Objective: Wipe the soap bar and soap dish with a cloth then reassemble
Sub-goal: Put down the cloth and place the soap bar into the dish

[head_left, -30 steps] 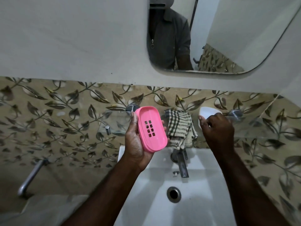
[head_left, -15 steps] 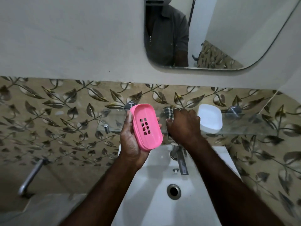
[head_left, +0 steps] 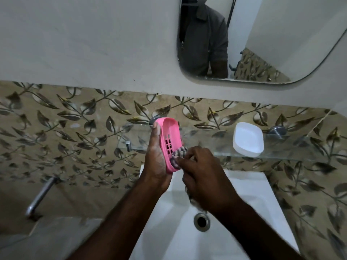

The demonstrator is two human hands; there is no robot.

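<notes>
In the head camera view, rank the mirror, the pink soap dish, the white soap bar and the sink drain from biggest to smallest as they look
1. Mirror
2. Pink soap dish and white soap bar: look alike, and the dish is held nearer the camera, so unranked
3. Sink drain

dim indoor light, soft motion blur, wide-angle bending at edges

**Pink dish, checked cloth, leafy tiles**

You have a pink soap dish point(head_left: 170, 145) against a cloth point(head_left: 178, 153) checked in dark and pale stripes. Your white soap bar point(head_left: 247, 139) lies on clear glass shelf point(head_left: 293, 147). Behind it, your tiles point(head_left: 75, 132) are tan with dark leaf-and-vine print; the wall point(head_left: 93, 44) above is plain grey-white. Your sink point(head_left: 244, 194) is white, its drain point(head_left: 201, 221) silver.
</notes>
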